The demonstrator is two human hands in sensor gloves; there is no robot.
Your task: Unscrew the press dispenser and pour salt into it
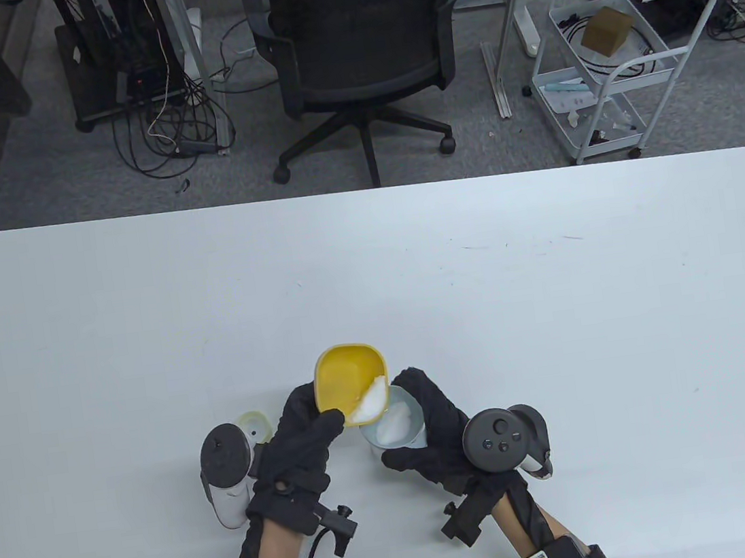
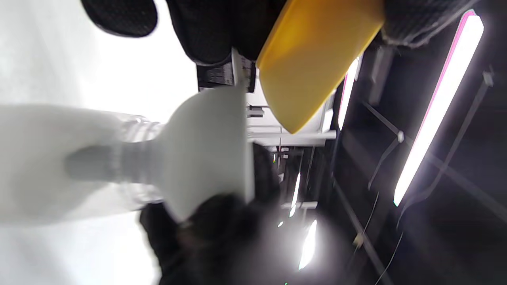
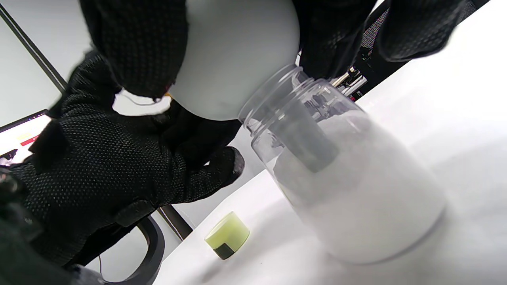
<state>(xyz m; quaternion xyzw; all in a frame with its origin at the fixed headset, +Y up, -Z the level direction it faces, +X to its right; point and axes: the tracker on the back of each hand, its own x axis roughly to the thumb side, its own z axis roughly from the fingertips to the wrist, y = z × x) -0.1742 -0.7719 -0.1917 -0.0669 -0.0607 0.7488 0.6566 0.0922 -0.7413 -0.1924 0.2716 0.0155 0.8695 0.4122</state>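
Observation:
My left hand [image 1: 301, 439] holds a yellow bowl [image 1: 350, 376] tilted over a pale funnel [image 1: 395, 422]; white salt [image 1: 371, 397] slides from the bowl's low corner into it. The bowl's underside shows in the left wrist view [image 2: 313, 59]. The funnel [image 3: 237, 55] sits in the mouth of a clear dispenser jar [image 3: 348, 186] that stands on the table, largely filled with salt. My right hand [image 1: 434, 432] grips the funnel [image 2: 206, 150] at its rim. The dispenser's yellow-green press cap [image 3: 227, 235] lies apart on the table, left of my left hand [image 1: 255, 426].
The white table [image 1: 555, 310] stretches wide beyond the hands. A black office chair [image 1: 358, 41] stands past its far edge, with a white wire cart [image 1: 612, 69] to the right and cables on the floor.

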